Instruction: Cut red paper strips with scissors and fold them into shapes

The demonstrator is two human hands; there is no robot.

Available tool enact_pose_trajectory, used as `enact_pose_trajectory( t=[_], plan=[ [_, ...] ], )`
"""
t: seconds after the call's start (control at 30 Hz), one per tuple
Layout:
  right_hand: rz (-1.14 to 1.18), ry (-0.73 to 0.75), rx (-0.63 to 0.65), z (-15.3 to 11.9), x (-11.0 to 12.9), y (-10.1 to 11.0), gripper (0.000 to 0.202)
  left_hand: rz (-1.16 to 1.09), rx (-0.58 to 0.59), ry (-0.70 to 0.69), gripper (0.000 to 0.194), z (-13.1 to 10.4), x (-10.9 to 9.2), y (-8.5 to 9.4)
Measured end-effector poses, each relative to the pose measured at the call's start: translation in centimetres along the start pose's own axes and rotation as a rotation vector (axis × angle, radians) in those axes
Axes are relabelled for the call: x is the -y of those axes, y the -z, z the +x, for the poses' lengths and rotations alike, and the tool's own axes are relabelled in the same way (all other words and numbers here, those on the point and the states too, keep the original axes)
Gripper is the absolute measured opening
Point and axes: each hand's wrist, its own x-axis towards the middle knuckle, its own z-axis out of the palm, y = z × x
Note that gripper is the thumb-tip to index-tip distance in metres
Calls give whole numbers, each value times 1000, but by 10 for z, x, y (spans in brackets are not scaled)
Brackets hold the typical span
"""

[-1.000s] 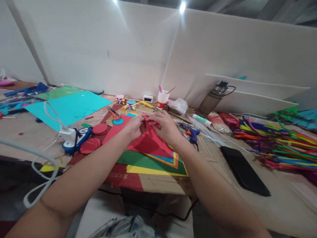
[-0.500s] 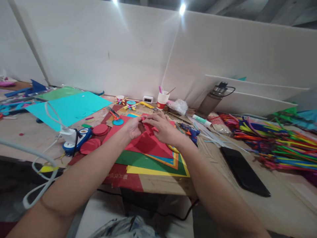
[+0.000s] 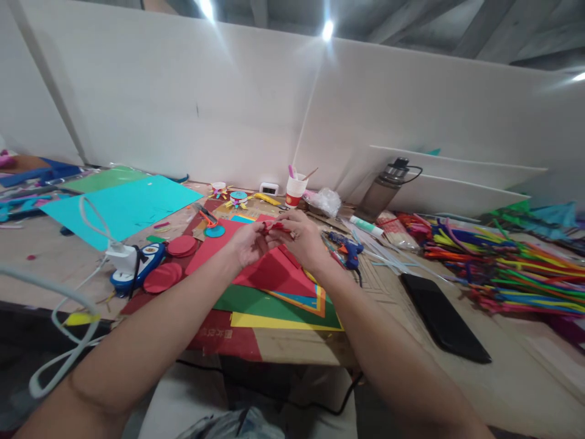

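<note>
Between my two hands is a small red paper piece [image 3: 280, 226], partly covered by fingers. My left hand [image 3: 250, 244] pinches its left end, palm turned up. From the right, my right hand [image 3: 299, 236] grips the same piece with bent fingers. Both hands hover over a red sheet [image 3: 256, 274], which lies on orange, blue, green [image 3: 269, 303] and yellow [image 3: 283, 321] sheets. Left of the stack are red paper discs [image 3: 163, 277] and orange-handled scissors [image 3: 206, 214] beside a small blue disc [image 3: 214, 231].
A blue glue gun [image 3: 351, 251], a black phone [image 3: 444, 317], a glue stick [image 3: 367, 226] and a bottle [image 3: 382, 189] stand or lie at the right, near many pipe cleaners [image 3: 516, 262]. Farther back is a paper cup [image 3: 295, 189]. At left are a power strip [image 3: 139, 268] and cyan sheet [image 3: 123, 204].
The red piece between my hands has turned and now shows thinner. My fingers have shifted around it, and the camera view has tilted up slightly.
</note>
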Motion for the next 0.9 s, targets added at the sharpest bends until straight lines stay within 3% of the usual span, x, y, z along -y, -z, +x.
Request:
enact_pose_trajectory(
  t=[0.1, 0.2, 0.3, 0.43, 0.57, 0.63, 0.9],
  plan=[
    [194, -163, -106, 7, -2, 3, 14, 26, 59, 18, 20, -7, -2, -2],
    [323, -356, -217, 23, -16, 11, 23, 72, 21, 6, 15, -12, -2, -3],
    [249, -484, -351, 46, -46, 23, 31, 179, -37, -39, 9, -17, 5, -6],
    [198, -549, -475, 82, -95, 40, 27, 432, 4, -218, 6, -24, 22, -11],
    [43, -634, -564, 109, -133, 46, 22, 479, 124, -164, 5, -30, 36, -13],
    [-48, -688, -564, 118, -145, 45, 22, 469, 147, -139, 7, -32, 38, -12],
    [-250, -771, -360, 132, -182, 25, 23, 393, 158, -102, 13, -35, 34, -11]
  ],
)
